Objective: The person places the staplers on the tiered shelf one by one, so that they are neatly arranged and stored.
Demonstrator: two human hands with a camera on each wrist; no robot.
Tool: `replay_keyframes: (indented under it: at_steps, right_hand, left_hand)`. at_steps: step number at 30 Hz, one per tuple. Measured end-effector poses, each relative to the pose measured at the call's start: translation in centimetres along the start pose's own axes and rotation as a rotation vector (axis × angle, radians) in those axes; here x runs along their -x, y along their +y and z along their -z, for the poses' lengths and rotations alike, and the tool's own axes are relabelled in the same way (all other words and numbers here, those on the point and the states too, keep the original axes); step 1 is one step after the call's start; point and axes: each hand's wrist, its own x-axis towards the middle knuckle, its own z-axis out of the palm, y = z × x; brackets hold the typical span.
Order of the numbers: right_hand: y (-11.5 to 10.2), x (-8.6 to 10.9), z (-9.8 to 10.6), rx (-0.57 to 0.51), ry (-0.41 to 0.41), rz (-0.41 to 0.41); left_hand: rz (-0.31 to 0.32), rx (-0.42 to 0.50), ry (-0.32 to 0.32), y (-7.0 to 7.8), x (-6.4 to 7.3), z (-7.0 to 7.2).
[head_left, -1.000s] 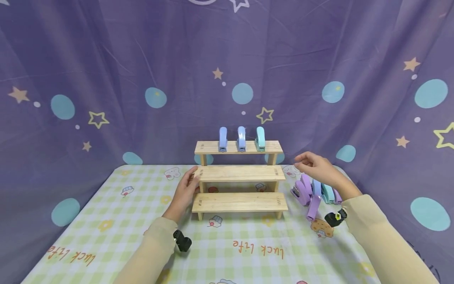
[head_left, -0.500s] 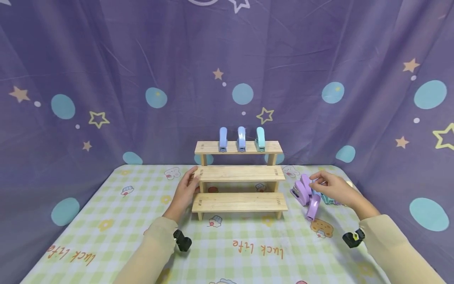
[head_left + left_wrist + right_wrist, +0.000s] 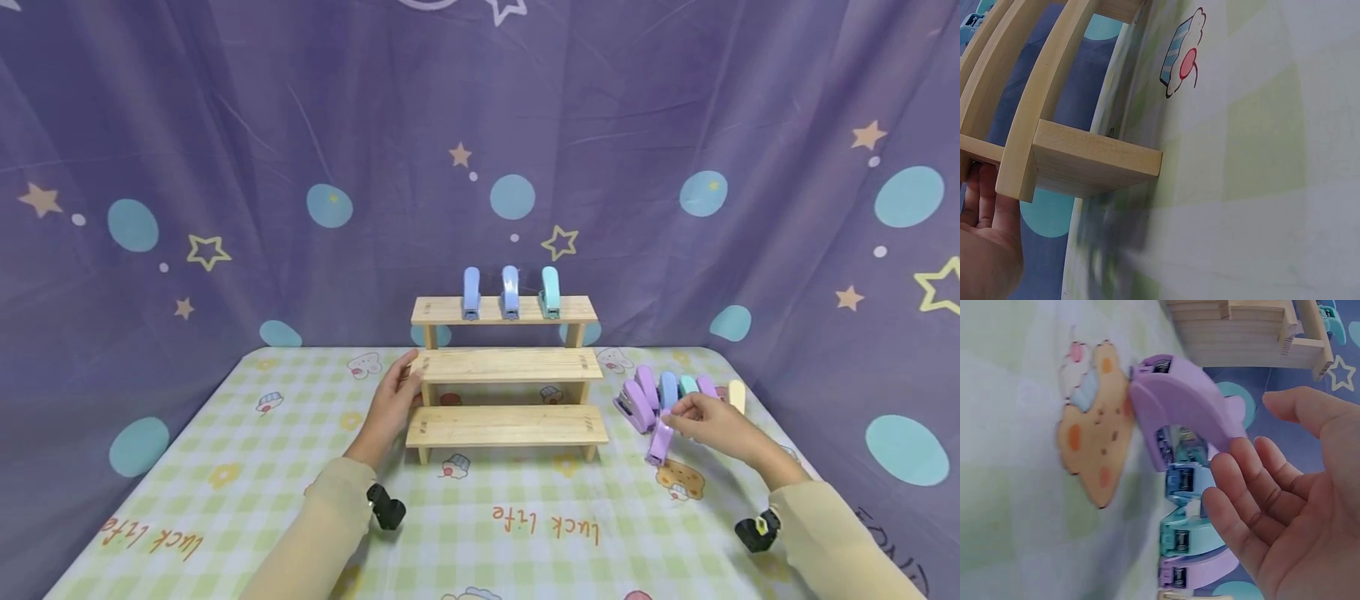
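Head view: the desk (image 3: 300,542) is carrying a wooden stand (image 3: 506,427); the left hand (image 3: 392,400) is gripping its middle step (image 3: 506,367) at the left end. The right hand (image 3: 708,425), thumb (image 3: 1300,406) and fingers (image 3: 1241,497) apart, is hovering at a purple stapler (image 3: 658,446) resting right of the stand.

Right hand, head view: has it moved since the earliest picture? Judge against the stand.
Yes: the right hand moved down and rightward in the picture, farther from the stand, from level with its middle shelf to level with its bottom shelf.
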Motion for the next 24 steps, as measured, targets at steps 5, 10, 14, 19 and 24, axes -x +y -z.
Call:
replay_keyframes:
  at_steps: [5,10,14,19,24]
  right_hand:
    - [0.7,0.3,-0.7,-0.004,-0.009,-0.062]
    - [1.2,0.4,-1.4,-0.031,-0.007,-0.093]
    - [1.3,0.6,-1.8,-0.058,-0.024,-0.122]
    - [1.3,0.7,-2.2,-0.11,-0.048,-0.152]
    - [1.3,0.4,-2.6,-0.098,-0.044,-0.175]
  left_hand:
    - [0.017,0.006,-0.017,1.3,0.6,-0.1]
    - [0.021,-0.006,-0.018,3.1,1.8,-0.3]
    - [0.024,0.004,-0.017,3.3,2.0,-0.4]
    - [0.013,0.015,-0.024,2.4,1.3,-0.2]
    - [-0.006,0.005,-0.01,0.3,0.2,0.0]
